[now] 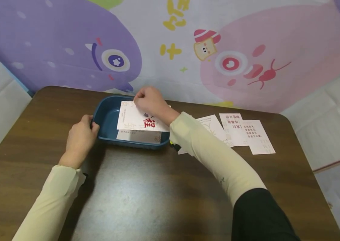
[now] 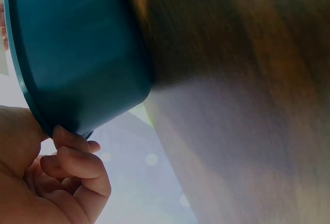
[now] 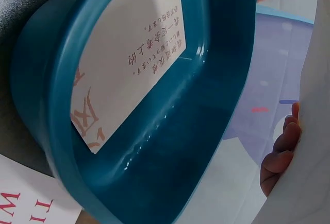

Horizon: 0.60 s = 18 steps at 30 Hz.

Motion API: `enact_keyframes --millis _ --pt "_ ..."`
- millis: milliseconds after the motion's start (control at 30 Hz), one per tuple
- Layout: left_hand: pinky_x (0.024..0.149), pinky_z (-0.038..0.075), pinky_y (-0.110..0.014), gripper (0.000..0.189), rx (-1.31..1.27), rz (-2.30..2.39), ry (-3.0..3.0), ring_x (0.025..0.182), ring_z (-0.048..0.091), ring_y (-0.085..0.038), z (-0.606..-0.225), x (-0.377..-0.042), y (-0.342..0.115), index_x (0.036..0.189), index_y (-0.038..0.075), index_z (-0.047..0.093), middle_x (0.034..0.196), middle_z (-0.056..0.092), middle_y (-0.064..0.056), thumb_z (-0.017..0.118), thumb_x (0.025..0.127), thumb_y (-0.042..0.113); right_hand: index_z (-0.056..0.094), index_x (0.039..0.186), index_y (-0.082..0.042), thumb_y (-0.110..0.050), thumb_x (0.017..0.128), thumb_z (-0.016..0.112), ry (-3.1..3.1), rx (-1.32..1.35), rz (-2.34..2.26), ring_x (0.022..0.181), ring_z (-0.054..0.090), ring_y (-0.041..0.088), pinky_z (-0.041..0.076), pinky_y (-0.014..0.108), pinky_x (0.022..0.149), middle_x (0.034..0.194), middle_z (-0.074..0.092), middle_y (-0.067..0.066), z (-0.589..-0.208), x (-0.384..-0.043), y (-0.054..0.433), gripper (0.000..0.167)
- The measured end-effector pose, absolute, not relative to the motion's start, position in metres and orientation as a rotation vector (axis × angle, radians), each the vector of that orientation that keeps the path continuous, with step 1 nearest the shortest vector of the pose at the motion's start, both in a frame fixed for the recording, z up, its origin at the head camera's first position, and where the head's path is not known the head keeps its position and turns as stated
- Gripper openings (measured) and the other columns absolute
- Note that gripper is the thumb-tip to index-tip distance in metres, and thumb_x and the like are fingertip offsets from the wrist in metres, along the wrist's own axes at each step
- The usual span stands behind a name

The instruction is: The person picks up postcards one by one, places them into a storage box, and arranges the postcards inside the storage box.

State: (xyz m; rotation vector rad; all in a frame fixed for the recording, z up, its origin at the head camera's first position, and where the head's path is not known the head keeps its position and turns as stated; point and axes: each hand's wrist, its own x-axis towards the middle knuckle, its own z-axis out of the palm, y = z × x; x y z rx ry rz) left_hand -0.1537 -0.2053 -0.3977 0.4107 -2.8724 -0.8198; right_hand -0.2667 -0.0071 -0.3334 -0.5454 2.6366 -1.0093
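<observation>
A dark teal plastic basin [image 1: 106, 118] stands at the back of the table, left of centre. My left hand [image 1: 80, 139] grips its left end, thumb and fingers at the rim; the left wrist view shows the curled fingers [image 2: 82, 167] there. Above the basin, my right hand [image 1: 154, 103] pinches a white printed card [image 1: 127, 115] with a large red character by its far edge. Another printed card [image 3: 139, 54] lies inside the basin, partly hidden by the held one in the head view. In the right wrist view the held card's pale back [image 3: 304, 183] hides part of my right hand.
Right of the basin, several printed cards lie on the table, among them a left card [image 1: 210, 124], a middle card [image 1: 233, 130] and a right card [image 1: 258, 137]; they partly overlap. My right forearm covers some. A cartoon-printed cloth [image 1: 163, 77] hangs behind the brown table [image 1: 145, 194].
</observation>
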Motion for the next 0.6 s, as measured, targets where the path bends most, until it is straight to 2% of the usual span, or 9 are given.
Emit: enact_keyframes --millis 600 --pt "0.075 0.046 -0.055 0.044 0.437 -0.842 -2.904 0.078 0.057 -0.041 -0.397 -0.155 -0.207 0.126 -0.010 0.046 0.108 0.058 -0.036 0.038 0.093 0.016 0.069 0.099 -0.012 -0.020 0.090 0.049 2.627 -0.578 -1.006 0.088 0.057 0.011 0.045 0.024 0.078 0.100 0.067 -0.001 -0.343 -0.267 -0.019 0.024"
